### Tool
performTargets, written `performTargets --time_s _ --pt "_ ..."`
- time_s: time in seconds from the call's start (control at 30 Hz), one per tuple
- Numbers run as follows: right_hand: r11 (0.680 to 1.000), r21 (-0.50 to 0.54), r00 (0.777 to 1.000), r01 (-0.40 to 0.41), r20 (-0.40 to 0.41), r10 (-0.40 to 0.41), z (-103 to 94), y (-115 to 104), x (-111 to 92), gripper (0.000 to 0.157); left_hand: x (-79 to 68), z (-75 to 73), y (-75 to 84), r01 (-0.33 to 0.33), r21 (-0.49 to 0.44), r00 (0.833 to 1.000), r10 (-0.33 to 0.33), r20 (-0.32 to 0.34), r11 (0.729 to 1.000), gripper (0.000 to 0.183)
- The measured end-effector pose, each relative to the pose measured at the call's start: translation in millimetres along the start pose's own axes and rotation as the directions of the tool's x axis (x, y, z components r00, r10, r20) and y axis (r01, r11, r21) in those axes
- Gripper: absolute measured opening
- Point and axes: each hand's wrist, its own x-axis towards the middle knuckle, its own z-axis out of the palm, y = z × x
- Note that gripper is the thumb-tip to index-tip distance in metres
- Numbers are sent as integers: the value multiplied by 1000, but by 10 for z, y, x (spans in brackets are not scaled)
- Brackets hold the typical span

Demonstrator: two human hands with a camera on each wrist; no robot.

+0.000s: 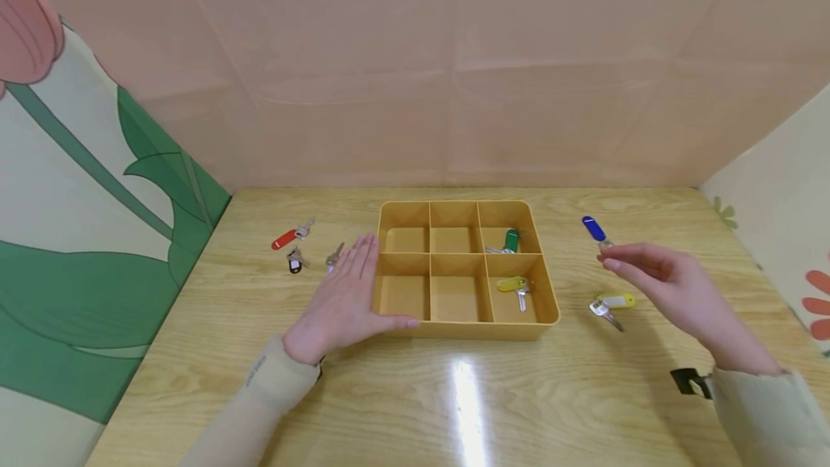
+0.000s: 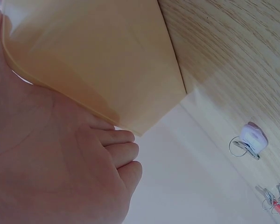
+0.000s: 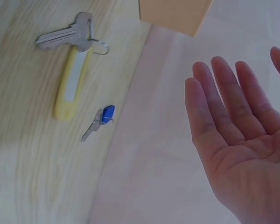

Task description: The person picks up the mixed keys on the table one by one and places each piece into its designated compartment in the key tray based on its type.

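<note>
A tan divided box (image 1: 467,331) stands mid-table. My left hand (image 1: 340,301) rests along its left wall with straight fingers, the thumb lying over the front rim. On the right, my right hand (image 1: 668,287) hovers with its fingertips by a key with a blue tag (image 1: 593,228); in the right wrist view its fingers (image 3: 230,88) are extended and hold nothing. Nearer the front lies a key with a yellow tag (image 1: 616,301). Inside the box, the back right compartment has a key with a green tag (image 1: 511,241), the front right one another yellow-tagged key (image 1: 512,284).
Left of the box lie keys with a red tag (image 1: 284,239) and a black-rimmed tag (image 1: 295,265). Close to my left fingers is a key with a pale tag (image 2: 253,136), partly hidden in the head view. A pink wall (image 1: 447,121) borders the table's back.
</note>
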Motion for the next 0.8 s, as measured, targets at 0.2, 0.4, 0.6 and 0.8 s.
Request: performTargets --time_s 0.2,0.4,0.6,0.8 --pt "1000 -18 1000 -8 10 8 -10 78 -30 36 -6 0 4 0 -11 1000 0 -5 1000 140" --pt "1000 -25 1000 -2 9 3 -15 155 -37 35 -1 -3 5 6 -12 1000 -6 5 1000 139" --pt "999 -30 999 -33 15 34 -24 221 -50 38 8 -8 0 4 -12 1000 -4 10 1000 138" --pt "998 -43 998 -55 24 56 -27 263 -60 40 8 -9 0 4 -10 1000 -4 11 1000 138"
